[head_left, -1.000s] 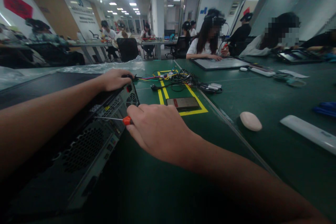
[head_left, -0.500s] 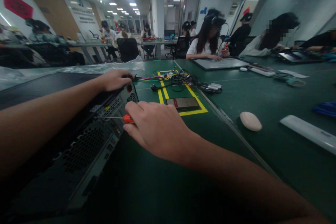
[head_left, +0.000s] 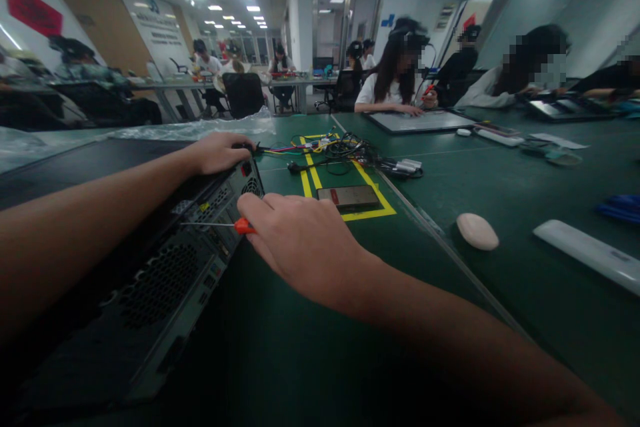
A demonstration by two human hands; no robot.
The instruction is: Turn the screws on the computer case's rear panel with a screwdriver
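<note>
A black computer case [head_left: 150,280] lies at the left, its metal back panel with vents and ports facing right. Over its far top corner rests my left hand [head_left: 220,152], with the fingers curled around the edge. In my right hand [head_left: 305,240] is a screwdriver [head_left: 243,225] with an orange-red handle, most of it hidden in my fingers. Its thin shaft points left, and the tip meets the back panel near the upper edge. The screw under the tip is too small to make out.
Beyond the case, bundled cables [head_left: 350,150] lie by yellow tape [head_left: 373,213] and a dark flat box [head_left: 350,196]. A pale mouse [head_left: 477,231] and a white bar [head_left: 590,253] are at the right. Clear plastic sheeting [head_left: 240,123] lies behind. Across the table a person [head_left: 395,87] works at a panel.
My right fingers have shifted on the screwdriver handle, and the thumb has slid down and back. The shaft stays at the same spot. My left hand and the case have not moved.
</note>
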